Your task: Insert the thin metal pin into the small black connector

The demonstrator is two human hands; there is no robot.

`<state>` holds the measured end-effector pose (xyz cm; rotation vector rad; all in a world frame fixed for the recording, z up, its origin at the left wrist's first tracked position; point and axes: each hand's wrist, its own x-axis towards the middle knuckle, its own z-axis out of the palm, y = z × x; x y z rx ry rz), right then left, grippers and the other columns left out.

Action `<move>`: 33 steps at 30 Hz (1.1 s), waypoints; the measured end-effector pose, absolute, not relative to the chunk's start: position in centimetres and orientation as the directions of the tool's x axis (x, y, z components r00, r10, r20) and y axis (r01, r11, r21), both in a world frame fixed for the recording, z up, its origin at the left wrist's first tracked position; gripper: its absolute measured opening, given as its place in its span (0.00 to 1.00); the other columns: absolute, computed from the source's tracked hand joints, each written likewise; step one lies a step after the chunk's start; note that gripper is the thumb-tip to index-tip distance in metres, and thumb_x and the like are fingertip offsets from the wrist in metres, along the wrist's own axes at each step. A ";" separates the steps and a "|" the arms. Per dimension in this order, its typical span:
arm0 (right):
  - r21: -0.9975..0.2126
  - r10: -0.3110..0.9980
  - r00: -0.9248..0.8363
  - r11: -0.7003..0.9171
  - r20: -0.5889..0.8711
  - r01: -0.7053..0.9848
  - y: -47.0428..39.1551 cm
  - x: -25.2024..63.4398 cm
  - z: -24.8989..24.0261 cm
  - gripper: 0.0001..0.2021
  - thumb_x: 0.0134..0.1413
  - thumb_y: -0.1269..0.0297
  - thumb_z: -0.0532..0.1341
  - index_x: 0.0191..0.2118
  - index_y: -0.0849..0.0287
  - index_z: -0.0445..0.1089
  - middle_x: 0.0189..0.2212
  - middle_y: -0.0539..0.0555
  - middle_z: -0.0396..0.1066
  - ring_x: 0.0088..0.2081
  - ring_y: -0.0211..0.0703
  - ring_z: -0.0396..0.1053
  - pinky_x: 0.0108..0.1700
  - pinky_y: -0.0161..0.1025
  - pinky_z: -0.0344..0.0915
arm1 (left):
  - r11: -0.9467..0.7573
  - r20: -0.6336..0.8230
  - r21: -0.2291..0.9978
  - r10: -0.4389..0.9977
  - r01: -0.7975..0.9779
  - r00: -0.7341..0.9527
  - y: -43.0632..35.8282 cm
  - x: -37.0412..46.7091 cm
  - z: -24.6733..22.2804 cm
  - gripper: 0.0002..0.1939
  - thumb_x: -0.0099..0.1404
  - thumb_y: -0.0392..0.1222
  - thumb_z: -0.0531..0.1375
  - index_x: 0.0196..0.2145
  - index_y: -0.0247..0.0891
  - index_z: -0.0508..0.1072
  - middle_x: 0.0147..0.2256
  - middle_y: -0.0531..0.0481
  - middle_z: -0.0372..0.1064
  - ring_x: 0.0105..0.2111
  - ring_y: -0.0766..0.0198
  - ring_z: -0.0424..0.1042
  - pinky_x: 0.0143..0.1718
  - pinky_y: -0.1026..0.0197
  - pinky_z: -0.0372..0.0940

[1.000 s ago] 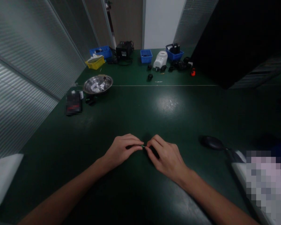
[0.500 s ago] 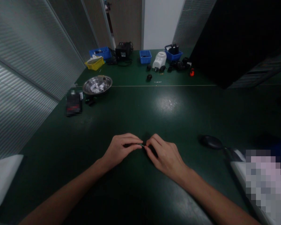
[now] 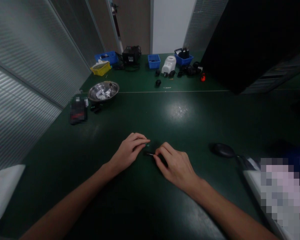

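Observation:
Near the middle of the table, my left hand (image 3: 128,150) is closed in a pinch. A tiny greenish, shiny piece (image 3: 147,144) shows at its fingertips, too small to name. To its right my right hand (image 3: 176,164) also pinches, thumb against fingers. Between them sits one end of a small thin rod (image 3: 150,154), pale near the fingertips and dark toward its left end. That dark end points at my left hand and lies just below its fingertips, apart from the greenish piece.
A black computer mouse (image 3: 223,150) lies on the green table (image 3: 150,200) at right, beside a pixelated pale thing. A metal bowl (image 3: 91,95) with white scraps stands far left. Behind are blue bins (image 3: 154,66), a yellow bin (image 3: 100,71), a white device (image 3: 169,65) and small black parts.
My left hand has drawn away up and to the left, leaving the rod's dark end uncovered. The greenish piece moved with its fingertips. My right hand has hardly moved.

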<state>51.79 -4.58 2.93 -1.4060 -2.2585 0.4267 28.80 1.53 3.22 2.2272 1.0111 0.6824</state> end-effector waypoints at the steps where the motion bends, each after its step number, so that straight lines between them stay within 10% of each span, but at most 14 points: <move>1: -0.490 0.901 -0.376 0.433 0.215 0.757 -4.6 51.8 3.0 0.07 0.71 0.62 0.55 0.43 0.56 0.69 0.39 0.51 0.71 0.31 0.37 0.68 0.30 0.36 0.56 | -0.542 0.219 0.703 0.781 0.460 0.585 1.3 28.7 3.4 0.15 0.75 0.35 0.54 0.54 0.41 0.76 0.50 0.45 0.72 0.50 0.59 0.70 0.52 0.52 0.67; 18: -0.581 0.884 -0.284 0.460 0.372 0.671 -4.7 52.0 3.2 0.06 0.69 0.64 0.57 0.41 0.58 0.70 0.36 0.53 0.71 0.33 0.38 0.70 0.32 0.36 0.61 | -0.700 0.091 0.431 0.662 0.570 0.744 1.7 24.8 2.7 0.16 0.77 0.39 0.50 0.58 0.39 0.70 0.55 0.44 0.72 0.55 0.59 0.70 0.58 0.51 0.67; 27: -0.609 0.896 -0.271 0.439 0.352 0.661 -4.5 51.9 3.1 0.06 0.69 0.63 0.57 0.40 0.57 0.70 0.36 0.53 0.70 0.31 0.37 0.68 0.31 0.36 0.61 | 0.068 0.135 -0.005 0.989 0.998 -0.066 5.2 1.5 2.8 0.26 0.74 0.50 0.48 0.59 0.30 0.71 0.54 0.37 0.71 0.53 0.48 0.70 0.57 0.47 0.64; 33: -0.624 0.898 -0.267 0.436 0.350 0.649 -4.5 52.0 3.1 0.06 0.69 0.63 0.58 0.41 0.58 0.70 0.36 0.53 0.70 0.31 0.37 0.68 0.32 0.36 0.62 | 0.307 0.151 -0.010 0.941 0.952 -0.302 4.3 -3.6 2.8 0.28 0.71 0.53 0.50 0.57 0.32 0.75 0.50 0.37 0.74 0.44 0.49 0.73 0.50 0.50 0.65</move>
